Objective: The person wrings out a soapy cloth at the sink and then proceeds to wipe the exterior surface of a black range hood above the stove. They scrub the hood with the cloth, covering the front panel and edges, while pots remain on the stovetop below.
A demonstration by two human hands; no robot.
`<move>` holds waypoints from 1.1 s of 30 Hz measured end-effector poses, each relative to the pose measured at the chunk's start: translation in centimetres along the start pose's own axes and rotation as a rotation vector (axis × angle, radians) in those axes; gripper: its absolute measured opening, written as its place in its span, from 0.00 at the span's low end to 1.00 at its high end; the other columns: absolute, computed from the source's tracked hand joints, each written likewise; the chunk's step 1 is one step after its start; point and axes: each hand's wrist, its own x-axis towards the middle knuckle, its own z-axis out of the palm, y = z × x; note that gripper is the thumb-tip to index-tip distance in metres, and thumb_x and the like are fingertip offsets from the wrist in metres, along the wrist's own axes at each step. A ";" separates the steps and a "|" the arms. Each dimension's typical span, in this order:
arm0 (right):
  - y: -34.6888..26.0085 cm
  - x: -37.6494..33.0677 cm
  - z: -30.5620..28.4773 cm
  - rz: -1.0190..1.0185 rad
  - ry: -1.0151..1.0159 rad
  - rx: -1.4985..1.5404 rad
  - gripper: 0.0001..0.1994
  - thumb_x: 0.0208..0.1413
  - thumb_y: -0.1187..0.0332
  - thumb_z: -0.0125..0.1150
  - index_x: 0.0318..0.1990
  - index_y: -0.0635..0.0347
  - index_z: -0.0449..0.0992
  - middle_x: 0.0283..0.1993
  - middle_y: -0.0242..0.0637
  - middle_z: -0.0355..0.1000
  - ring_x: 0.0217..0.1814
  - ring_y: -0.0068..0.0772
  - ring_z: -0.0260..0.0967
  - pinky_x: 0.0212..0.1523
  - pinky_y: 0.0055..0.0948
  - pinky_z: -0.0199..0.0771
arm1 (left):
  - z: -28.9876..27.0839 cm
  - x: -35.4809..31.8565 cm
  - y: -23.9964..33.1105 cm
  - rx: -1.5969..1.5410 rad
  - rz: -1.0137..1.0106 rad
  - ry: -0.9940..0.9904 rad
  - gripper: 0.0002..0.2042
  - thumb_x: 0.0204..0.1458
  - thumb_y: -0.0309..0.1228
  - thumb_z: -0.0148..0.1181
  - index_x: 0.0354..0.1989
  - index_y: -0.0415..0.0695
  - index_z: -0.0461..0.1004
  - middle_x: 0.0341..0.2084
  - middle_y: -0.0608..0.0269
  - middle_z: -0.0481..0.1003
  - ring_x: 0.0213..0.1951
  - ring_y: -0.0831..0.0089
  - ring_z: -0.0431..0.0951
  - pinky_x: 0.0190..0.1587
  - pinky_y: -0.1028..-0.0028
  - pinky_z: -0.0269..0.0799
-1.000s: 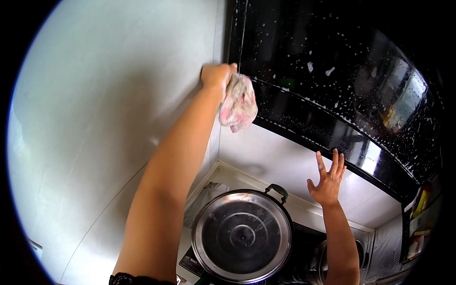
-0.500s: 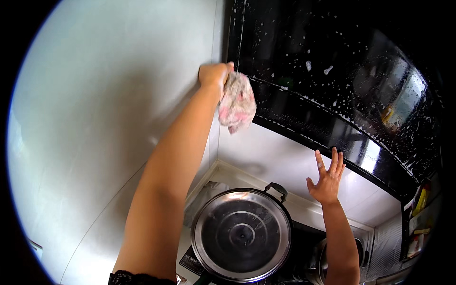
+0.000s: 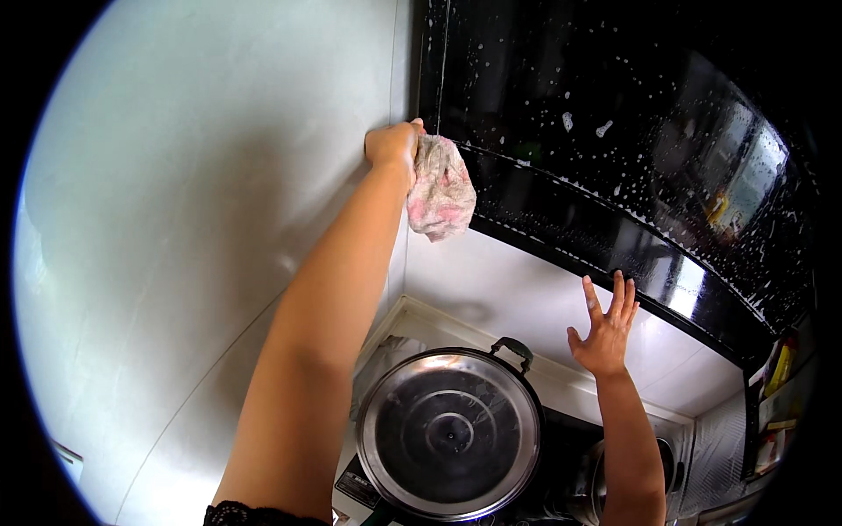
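My left hand (image 3: pixel 395 147) is closed on a crumpled, pinkish-white cleaning cloth (image 3: pixel 441 188). It holds the cloth at the left edge of a glossy black range hood (image 3: pixel 544 105), close to the pale wall. Foam spots and water drops speckle the hood's surface. The cloth's loose part hangs down over the hood's lower left corner. My right hand (image 3: pixel 603 337) has its fingers spread and holds nothing; its fingertips are at the hood's lower edge. Whether they press on it I cannot tell.
Below my arms a large pan with a glass lid (image 3: pixel 452 434) stands on the stove. A metal pot (image 3: pixel 596 478) is partly hidden behind my right forearm. The pale wall (image 3: pixel 158 219) rises at left. Shelves with packages (image 3: pixel 776 377) are at far right.
My left hand has shifted very slightly, and the cloth's hanging part has swung a little to the right. My right hand stays in nearly the same place.
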 end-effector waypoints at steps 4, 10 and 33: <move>0.4 -0.1 0.0 0.007 -0.005 -0.008 0.47 0.32 0.67 0.70 0.67 0.34 0.57 0.71 0.51 0.38 0.72 0.65 0.34 0.65 0.66 0.42 | -1.6 -0.8 -2.8 0.120 0.023 0.080 0.03 0.52 0.19 0.57 0.27 0.34 0.73 0.26 0.55 0.74 0.23 0.65 0.72 0.24 0.62 0.71; 0.0 0.0 0.0 -0.001 -0.001 -0.009 0.46 0.33 0.66 0.70 0.66 0.34 0.57 0.71 0.52 0.38 0.72 0.65 0.34 0.65 0.66 0.42 | -0.5 0.5 -0.6 0.103 0.028 0.040 0.05 0.52 0.20 0.57 0.25 0.35 0.72 0.22 0.58 0.71 0.22 0.66 0.71 0.23 0.62 0.70; -0.1 0.0 -0.2 -0.008 0.007 -0.002 0.47 0.32 0.67 0.70 0.66 0.34 0.57 0.71 0.52 0.40 0.72 0.66 0.35 0.64 0.66 0.43 | -1.3 -0.2 -1.3 0.038 0.006 0.038 0.04 0.51 0.17 0.55 0.26 0.34 0.71 0.24 0.57 0.71 0.22 0.66 0.71 0.23 0.63 0.70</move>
